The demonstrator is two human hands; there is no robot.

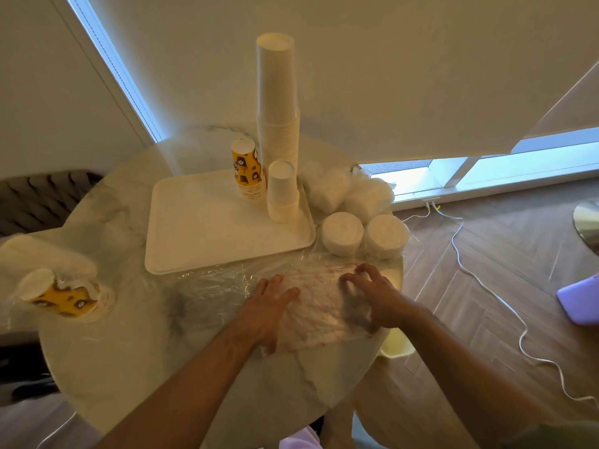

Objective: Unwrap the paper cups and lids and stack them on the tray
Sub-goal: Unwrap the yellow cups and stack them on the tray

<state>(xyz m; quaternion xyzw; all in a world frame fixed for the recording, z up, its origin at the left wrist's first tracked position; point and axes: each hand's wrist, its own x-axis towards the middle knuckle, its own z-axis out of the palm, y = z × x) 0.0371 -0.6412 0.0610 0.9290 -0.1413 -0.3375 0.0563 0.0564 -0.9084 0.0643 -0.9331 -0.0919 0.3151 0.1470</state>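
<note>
My left hand (270, 306) lies flat on the clear wrap (311, 306), fingers straight and slightly spread, pressing it to the surface (129, 367). My right hand (372, 298) sits on the same wrap, fingers bent like claws with the tips digging in; I cannot tell whether they pinch any of it. The wrap spreads in front of the tray (201, 234). On the tray's far right corner stand a tall white cup stack (278, 102), a short white stack (282, 192) and a yellow stack (248, 170). Wrapped lids (358, 215) sit just right of the tray. At the left edge lie two wrapped cup sleeves, one yellow (60, 294) and one white (45, 256).
</note>
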